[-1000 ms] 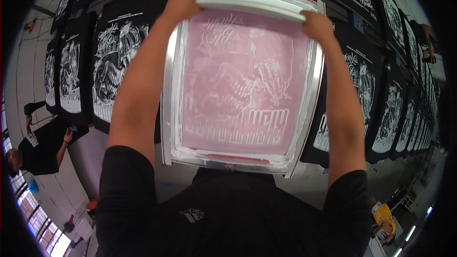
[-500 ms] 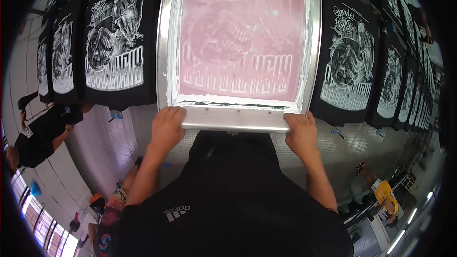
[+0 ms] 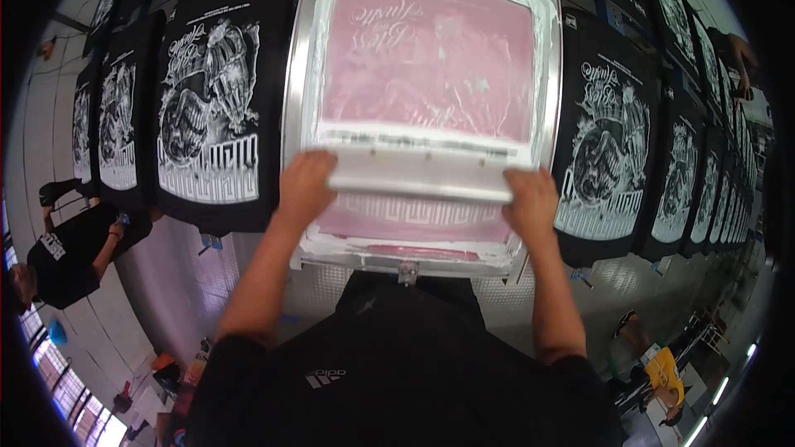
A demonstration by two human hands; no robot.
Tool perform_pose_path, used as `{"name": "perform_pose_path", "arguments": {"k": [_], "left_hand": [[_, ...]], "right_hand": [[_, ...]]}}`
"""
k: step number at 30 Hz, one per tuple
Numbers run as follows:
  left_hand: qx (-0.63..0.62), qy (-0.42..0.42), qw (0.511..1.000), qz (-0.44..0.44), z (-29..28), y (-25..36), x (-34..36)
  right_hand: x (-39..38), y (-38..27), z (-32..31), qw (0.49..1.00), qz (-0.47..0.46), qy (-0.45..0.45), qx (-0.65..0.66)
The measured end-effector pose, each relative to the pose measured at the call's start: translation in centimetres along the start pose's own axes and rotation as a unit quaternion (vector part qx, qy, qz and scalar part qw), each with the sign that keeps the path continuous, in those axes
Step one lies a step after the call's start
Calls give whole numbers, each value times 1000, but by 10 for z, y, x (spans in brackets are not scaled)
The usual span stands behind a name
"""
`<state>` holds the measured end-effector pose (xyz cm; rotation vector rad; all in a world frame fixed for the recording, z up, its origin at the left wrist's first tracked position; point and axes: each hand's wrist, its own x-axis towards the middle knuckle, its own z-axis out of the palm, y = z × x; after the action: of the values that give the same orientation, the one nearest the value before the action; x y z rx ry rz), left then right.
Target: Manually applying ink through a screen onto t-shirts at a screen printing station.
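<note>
A wide metal squeegee (image 3: 422,175) lies across a screen-printing frame (image 3: 300,74) in front of me. My left hand (image 3: 306,186) is closed round its left end, and my right hand (image 3: 532,199) grips the right end. Pink mesh (image 3: 397,58) fills the frame, with pale reversed lettering and a figure design in it. White ink is smeared along the mesh borders, and a band of it lies along the squeegee's far side. Part of the patterned strip shows on the near side of the squeegee. The squeegee's blade is hidden.
Black T-shirts with white prints hang or lie in rows at left (image 3: 211,108) and right (image 3: 603,141), close beside the frame. A metal clamp (image 3: 408,271) sits at the frame's near edge. One person in black (image 3: 74,257) is at left, another in yellow (image 3: 662,372) at lower right.
Both hands have pushed the squeegee away from me, from the frame's near end to about mid-mesh. The frame and shirts now sit lower in the view, and the frame's far edge shows.
</note>
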<state>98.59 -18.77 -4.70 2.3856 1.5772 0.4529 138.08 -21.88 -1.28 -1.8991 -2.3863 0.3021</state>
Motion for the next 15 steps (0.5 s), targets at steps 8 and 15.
{"name": "perform_pose_path", "arguments": {"k": [8,15], "left_hand": [[93,-15,995,-34,-8,-75,261],[105,-53,993,11,-43,-83,324]], "right_hand": [[245,88,-25,996,24,25,-87],[303,112,-70,996,9,-50,-69]]}}
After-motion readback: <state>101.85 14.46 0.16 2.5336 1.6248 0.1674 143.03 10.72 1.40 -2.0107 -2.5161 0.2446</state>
